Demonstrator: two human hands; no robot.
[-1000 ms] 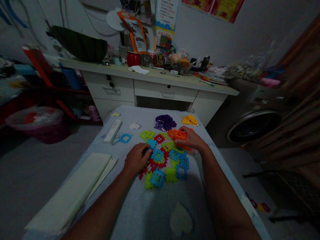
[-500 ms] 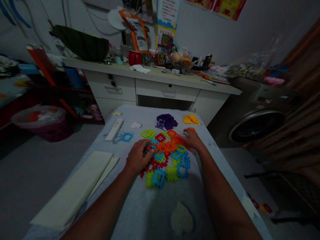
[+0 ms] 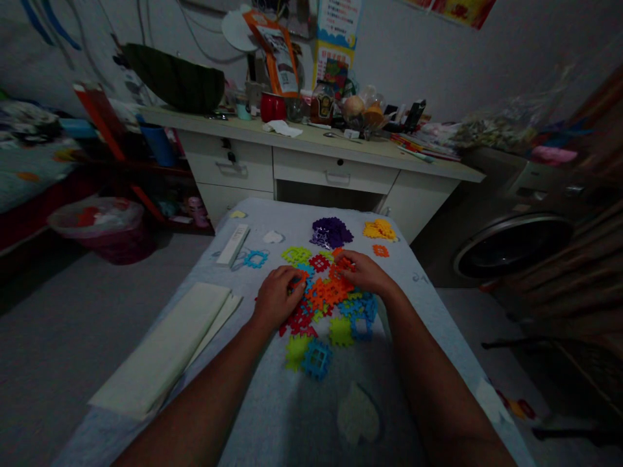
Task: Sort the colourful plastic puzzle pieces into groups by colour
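Note:
A mixed heap of toothed plastic building pieces (image 3: pixel 326 292) in orange, red, lime and blue lies on the cloth-covered table (image 3: pixel 302 415). At the heap's left side my left hand (image 3: pixel 278 297) is closed, with an orange piece (image 3: pixel 300 277) between thumb and fingers. My right hand (image 3: pixel 365 272) reaches in from the right, its fingers curled around orange pieces (image 3: pixel 343 264) at the top of the heap. Beyond the hands lie a purple pile (image 3: pixel 331 232) and a yellow pile (image 3: pixel 379 229). A single orange piece (image 3: pixel 380 250) rests in front of the yellow ones.
On the left are a blue frame piece (image 3: pixel 256 259), a long white box (image 3: pixel 233 245) and a folded pale sheet (image 3: pixel 165 350). A cluttered desk (image 3: pixel 311 146) stands behind the table, with a washing machine (image 3: pixel 506 220) to its right.
My right hand has moved left from beside the single orange piece onto the heap's orange pieces. My left hand has closed on an orange piece. Some near pieces have shifted, and the camera view has moved slightly.

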